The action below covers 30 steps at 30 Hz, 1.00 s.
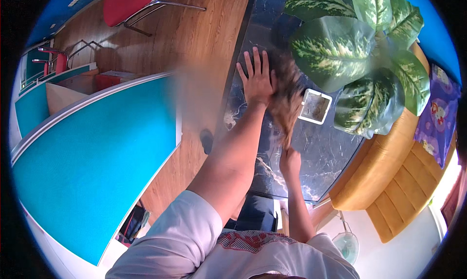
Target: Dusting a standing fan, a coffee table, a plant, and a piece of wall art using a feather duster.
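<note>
My left hand (257,82) lies palm down with spread fingers over the dark marble-patterned tabletop (313,147), holding nothing. Closer to my body, my right hand (290,161) is closed around the narrow end of a brown feather duster (288,93). The duster's feathers are blurred and reach away from me, just right of my left hand. Beside them stands a small white-rimmed square container (315,106) with a greyish inside. Large variegated leaves of a potted plant (335,52) overhang the table's far right; its pot is hidden.
A teal partition panel (105,147) stands to the left, near the wood-look floor (189,34). A red chair (127,3) with metal legs is at the far left. On the right are a mustard upholstered sofa (397,191), a purple patterned cloth (437,114) and a fan (346,246).
</note>
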Tool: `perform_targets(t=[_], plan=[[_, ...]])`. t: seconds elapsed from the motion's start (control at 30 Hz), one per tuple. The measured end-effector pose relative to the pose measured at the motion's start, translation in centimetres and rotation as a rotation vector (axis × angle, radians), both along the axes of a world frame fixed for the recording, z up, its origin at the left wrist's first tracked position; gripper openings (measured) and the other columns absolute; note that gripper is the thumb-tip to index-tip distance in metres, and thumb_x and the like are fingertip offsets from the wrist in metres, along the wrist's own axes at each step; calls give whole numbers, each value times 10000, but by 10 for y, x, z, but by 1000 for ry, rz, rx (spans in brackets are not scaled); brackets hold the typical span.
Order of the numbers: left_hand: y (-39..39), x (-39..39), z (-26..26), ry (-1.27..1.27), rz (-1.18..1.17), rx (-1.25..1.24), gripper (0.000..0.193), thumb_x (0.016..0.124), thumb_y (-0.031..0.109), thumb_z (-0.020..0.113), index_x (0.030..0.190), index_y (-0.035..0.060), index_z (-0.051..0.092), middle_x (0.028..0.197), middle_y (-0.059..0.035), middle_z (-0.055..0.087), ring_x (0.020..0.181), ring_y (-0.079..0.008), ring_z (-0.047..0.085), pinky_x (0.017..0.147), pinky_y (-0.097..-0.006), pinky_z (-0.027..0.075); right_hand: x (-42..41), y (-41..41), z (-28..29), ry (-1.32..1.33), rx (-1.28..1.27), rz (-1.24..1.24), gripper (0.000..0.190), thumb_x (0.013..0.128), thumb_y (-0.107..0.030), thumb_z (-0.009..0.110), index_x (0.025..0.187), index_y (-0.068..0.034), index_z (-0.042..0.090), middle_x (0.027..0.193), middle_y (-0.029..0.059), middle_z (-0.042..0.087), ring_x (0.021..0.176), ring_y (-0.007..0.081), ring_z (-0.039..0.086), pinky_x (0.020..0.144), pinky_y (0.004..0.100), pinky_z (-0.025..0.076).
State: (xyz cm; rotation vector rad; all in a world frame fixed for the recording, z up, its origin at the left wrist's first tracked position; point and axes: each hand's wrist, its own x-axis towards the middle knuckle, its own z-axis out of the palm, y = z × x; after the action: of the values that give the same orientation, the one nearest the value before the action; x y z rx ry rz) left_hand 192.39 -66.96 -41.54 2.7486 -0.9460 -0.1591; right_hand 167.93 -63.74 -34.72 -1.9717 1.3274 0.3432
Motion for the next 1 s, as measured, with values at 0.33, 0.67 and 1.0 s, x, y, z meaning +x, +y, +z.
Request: perform_targets(t=[0.33, 0.67, 1.0], plan=[[14, 13, 6, -18, -21, 60, 625, 920, 328, 421, 1475, 79, 278, 1570, -154, 132, 1440, -393, 99, 1120, -624, 86, 208, -108, -72, -706, -427, 257, 263, 926, -195, 495, 1002, 13, 635, 907, 244, 641, 810, 388, 630, 614, 486, 485], [-7, 5, 20, 15, -44, 117, 634, 928, 351, 414, 1489, 101, 257, 1573, -139, 137, 1435, -393, 125, 1116, -624, 111, 303, -215, -147, -129, -1143, 605, 408, 947, -331, 491, 1166, -3, 596, 950, 171, 678, 812, 308, 654, 824, 473, 490], [-13, 3, 6, 65, -13, 197, 958, 774, 464, 615, 1519, 115, 122, 1588, -130, 32, 1449, -386, 51, 1118, -627, 77, 264, -224, -119, -241, -1112, 464, 377, 940, -311, 497, 1122, -3, 615, 959, 178, 672, 846, 320, 646, 839, 470, 482]])
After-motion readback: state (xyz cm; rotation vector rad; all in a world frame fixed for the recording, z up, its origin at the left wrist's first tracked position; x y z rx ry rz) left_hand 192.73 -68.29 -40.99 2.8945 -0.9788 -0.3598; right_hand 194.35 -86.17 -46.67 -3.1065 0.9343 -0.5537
